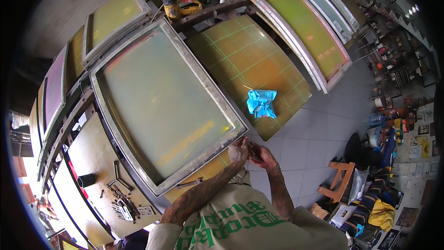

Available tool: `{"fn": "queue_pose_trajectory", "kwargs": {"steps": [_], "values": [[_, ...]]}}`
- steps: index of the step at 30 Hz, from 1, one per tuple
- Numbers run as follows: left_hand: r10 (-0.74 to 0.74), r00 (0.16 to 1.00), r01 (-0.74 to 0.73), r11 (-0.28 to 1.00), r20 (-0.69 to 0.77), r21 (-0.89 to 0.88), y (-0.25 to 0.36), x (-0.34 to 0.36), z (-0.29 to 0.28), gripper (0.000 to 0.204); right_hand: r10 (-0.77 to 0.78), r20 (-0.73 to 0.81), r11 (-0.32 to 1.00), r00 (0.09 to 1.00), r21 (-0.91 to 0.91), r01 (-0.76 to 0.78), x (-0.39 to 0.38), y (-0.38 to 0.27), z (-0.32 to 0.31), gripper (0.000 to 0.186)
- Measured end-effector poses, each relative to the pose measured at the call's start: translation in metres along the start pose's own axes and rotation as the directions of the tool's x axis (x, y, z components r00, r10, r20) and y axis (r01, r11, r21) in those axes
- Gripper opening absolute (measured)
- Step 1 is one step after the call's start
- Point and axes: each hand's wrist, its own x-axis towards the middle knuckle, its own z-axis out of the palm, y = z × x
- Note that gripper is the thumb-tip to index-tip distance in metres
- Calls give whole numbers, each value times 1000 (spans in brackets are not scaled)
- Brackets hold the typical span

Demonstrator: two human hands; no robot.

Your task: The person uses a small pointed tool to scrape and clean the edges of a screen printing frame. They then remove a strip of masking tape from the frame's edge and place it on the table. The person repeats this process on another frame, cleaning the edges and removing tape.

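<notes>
My left hand (238, 150) and my right hand (262, 158) are close together at the lower right corner of a metal-framed screen (159, 102) with a pale, translucent mesh. Both hands have curled fingers; what they grip is small and partly hidden, and I cannot make it out. A wrench (189, 184) lies on a yellowish board below the screen's lower edge, near my left forearm. A grid-marked board (231, 55) sits to the right of the screen, with a crumpled blue cloth (262, 103) and a thin stick on it.
A yellow cordless drill (172, 7) stands behind the screen. More screens (305, 32) line the racks. Tools (129, 203) and a black cylinder (87, 180) lie on a board at lower left. A wooden stool (335, 183) and assorted goods are at right.
</notes>
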Motion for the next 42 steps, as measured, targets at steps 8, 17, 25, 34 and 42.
{"fn": "queue_pose_trajectory", "kwargs": {"steps": [8, 17, 25, 34, 42], "values": [[13, 1000, -11, 998, 27, -55, -2, 2, -2, 26, 4, -79, 999, 997, -51, -9, -16, -13, 29, 30], [52, 996, -54, 998, 66, 42, 8, -4, -6, 28, 25, -110, 994, 994, -103, -37, -12, -13, 21, 32], [25, 999, -26, 999, 37, 38, 9, -4, -6, 26, 1, -56, 1000, 998, -14, -2, -9, -5, 23, 36], [24, 999, -26, 998, 37, 63, -2, 2, -7, 27, -86, -171, 992, 981, -104, 69, -14, -4, 33, 35], [13, 999, -16, 998, 52, 56, 3, -2, -6, 29, -86, -94, 982, 992, -176, 68, -15, -10, 32, 31]]}}
